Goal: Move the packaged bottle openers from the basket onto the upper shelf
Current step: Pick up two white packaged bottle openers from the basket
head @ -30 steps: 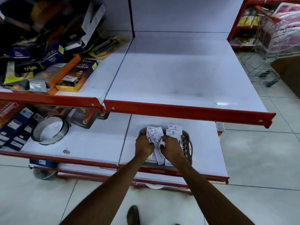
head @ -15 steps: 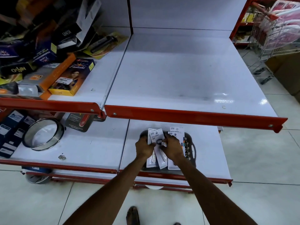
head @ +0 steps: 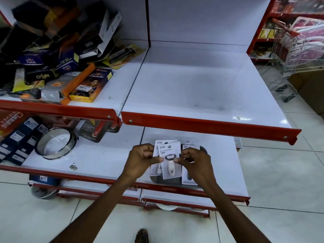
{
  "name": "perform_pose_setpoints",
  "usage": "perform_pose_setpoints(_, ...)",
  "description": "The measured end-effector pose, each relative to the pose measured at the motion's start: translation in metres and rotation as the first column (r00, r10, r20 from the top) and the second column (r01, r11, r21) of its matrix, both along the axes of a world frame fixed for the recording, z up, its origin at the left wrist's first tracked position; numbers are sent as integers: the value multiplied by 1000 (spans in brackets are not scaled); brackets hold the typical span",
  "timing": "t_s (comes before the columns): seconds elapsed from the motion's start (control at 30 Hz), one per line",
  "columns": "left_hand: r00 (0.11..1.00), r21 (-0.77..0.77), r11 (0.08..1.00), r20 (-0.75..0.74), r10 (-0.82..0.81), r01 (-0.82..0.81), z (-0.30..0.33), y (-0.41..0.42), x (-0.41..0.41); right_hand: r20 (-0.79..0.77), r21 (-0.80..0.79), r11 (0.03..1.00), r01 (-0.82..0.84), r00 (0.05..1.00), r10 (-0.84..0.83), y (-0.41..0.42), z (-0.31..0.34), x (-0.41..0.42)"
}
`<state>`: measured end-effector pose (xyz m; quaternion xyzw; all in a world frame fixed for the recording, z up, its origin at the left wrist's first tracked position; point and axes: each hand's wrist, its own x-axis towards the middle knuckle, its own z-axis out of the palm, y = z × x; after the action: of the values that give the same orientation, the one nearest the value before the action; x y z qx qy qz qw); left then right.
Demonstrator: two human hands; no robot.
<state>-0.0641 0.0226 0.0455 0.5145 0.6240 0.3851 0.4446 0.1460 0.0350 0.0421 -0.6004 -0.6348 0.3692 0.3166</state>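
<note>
Here, left hand (head: 142, 159) and right hand (head: 194, 161) both pinched on the front packaged bottle opener (head: 170, 159), thumbs and fingertips meeting at its middle from nine and three o'clock. Card held upright just above the dark basket (head: 204, 149), itself parked on the lower shelf (head: 105, 155). A second card (head: 158, 165) tucked right behind the first, at its nine o'clock edge, seemingly caught in the left-hand grip too, though hard to tell for sure. More cards (head: 190, 174) lying in the basket at three o'clock of the held one, under the right hand.

Upper shelf (head: 192, 85) wide and bare at twelve o'clock, behind its red front lip (head: 210, 126).

Likely risks from here:
- Back card slipping free on the lift, thin fingertip pinch being the cause; a drop onto the floor tiles at six o'clock quite possible.
- Card tops clipping the red lip on the way up, that lip overhanging the basket directly.
- Glossy cards sliding over one another once set down flat, no hooks or dividers visible up there.
</note>
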Motion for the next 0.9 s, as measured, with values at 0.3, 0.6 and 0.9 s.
perform_pose_setpoints(0.3,985,297,955,170,-33,-20,143,-17,-6,-380,185,982,35,924,39,-20,140,19)
perform_pose_setpoints(0.6,970,299,936,209,125,-186,204,86,-21,-541,29,989,144,835,-105,78,208,33)
perform_pose_setpoints(0.9,980,107,976,-37,194,-189,154,147,-18,-196,-141,949,281,932,-305,143,155,14)
